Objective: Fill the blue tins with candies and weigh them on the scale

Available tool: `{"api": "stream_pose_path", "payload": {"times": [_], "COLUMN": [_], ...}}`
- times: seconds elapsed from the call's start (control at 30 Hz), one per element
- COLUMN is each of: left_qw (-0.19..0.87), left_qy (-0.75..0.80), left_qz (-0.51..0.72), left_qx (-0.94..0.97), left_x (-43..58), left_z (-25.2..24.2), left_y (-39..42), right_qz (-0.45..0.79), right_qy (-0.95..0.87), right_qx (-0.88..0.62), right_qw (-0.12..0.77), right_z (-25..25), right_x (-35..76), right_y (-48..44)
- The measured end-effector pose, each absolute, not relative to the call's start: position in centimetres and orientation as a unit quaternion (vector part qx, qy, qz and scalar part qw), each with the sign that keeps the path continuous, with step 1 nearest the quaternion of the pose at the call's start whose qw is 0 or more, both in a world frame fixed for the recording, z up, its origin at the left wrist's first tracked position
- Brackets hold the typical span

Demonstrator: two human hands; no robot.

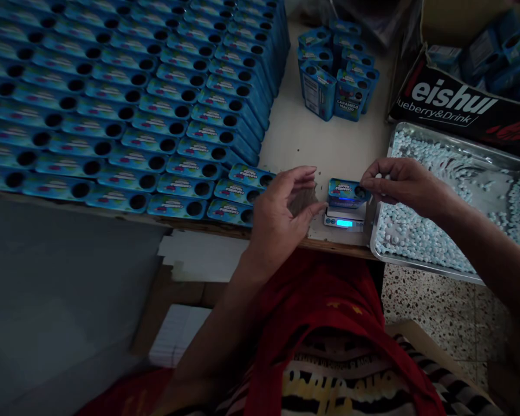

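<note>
A small blue candy box [343, 188] stands on a little digital scale [333, 222] whose display glows blue. My right hand [401, 180] is at the box's right end, fingers pinched together over the dark round hole; pale round candies [378, 175] show between the fingers. To the left of the scale, my left hand [281, 208] has its fingers and thumb apart and curved, with nothing in them. It is close to the box but not touching it. Beneath my right forearm lies a metal tray [383, 261] of pale blue and white candies.
Tight rows of blue boxes [147, 112] with round holes cover the left of the table [286, 138]. Several more boxes [335, 72] stand grouped at the back. A black carton [455, 107] holding blue boxes is behind the tray. White cards [179, 332] are stacked below the table edge.
</note>
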State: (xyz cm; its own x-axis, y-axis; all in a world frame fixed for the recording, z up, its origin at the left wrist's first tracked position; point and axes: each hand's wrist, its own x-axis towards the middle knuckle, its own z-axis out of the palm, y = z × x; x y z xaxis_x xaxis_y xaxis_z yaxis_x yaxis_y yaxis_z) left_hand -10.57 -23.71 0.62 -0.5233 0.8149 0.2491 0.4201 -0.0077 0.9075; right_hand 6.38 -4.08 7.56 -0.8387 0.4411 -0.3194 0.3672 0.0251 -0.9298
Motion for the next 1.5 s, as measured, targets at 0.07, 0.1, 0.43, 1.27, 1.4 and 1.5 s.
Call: {"api": "stream_pose_path", "payload": {"times": [0.07,0.1,0.43,1.27,1.4,1.5], "left_qw": [0.175,0.170,0.154,0.148,0.149,0.142], "left_qy": [0.678,0.675,0.673,0.682,0.681,0.685], "left_qz": [0.543,0.541,0.515,0.504,0.483,0.465], "left_qx": [0.464,0.472,0.509,0.510,0.529,0.542], "left_x": [-10.4,-10.4,-10.5,-10.7,-10.5,-10.4], "left_z": [0.8,0.9,0.4,0.1,0.7,1.1], "left_y": [-23.3,-23.0,-23.1,-23.4,-23.0,-22.8], "right_qz": [0.640,0.638,0.489,0.528,0.520,0.554], "right_qy": [-0.715,-0.718,-0.839,-0.786,-0.799,-0.774], "right_qx": [-0.278,-0.277,-0.236,-0.321,-0.301,-0.305], "right_qw": [0.031,0.032,-0.024,0.033,0.027,0.023], "right_z": [7.5,7.5,7.7,7.2,6.9,6.8], "right_x": [6.4,6.3,5.6,6.0,5.9,6.1], "right_y": [-4.0,-4.1,-4.0,-4.4,-4.6,-4.7]}}
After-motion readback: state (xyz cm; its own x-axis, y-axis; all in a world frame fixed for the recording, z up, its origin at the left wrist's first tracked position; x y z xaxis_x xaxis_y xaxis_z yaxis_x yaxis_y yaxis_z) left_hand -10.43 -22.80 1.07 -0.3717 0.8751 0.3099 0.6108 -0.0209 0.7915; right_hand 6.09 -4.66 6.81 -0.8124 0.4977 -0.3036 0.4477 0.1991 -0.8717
